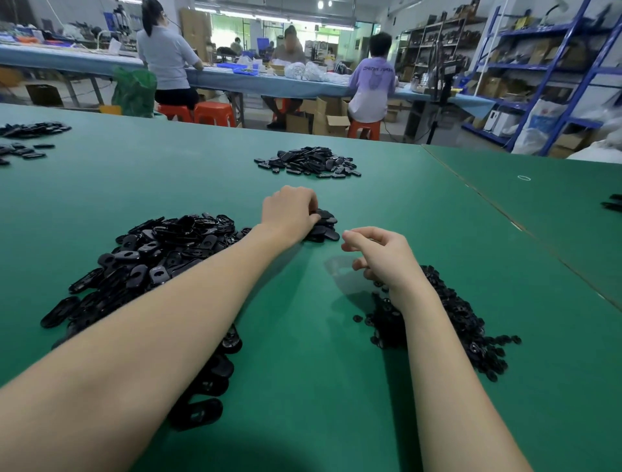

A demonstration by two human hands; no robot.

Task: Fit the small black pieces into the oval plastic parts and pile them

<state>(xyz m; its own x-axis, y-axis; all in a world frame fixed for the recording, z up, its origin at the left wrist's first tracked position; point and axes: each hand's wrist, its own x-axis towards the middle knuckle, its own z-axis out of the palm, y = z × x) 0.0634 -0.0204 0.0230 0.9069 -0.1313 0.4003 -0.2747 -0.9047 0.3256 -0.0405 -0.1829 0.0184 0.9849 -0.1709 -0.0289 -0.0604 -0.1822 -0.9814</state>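
Oval parts (pixel 158 266) heaped every way, left hand (pixel 288 215) on small pile (pixel 324 225)

Green surface (pixel 336 387), seamed at right. Long blue-covered worktable (pixel 84 60) behind, three seated workers, orange stools (pixel 215 113), open cardboard boxes (pixel 333 123) on the floor. Blue metal shelving (pixel 552 67) along the right wall. Ceiling lights (pixel 324 4) lit.

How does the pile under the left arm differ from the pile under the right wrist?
The left pile holds long oval parts with openings; the right pile holds much smaller, rounder pieces. The left pile spreads wider and runs under the forearm toward the camera; the right pile is narrower, beside and beneath the right hand. Both are loose black plastic heaps on the green table.
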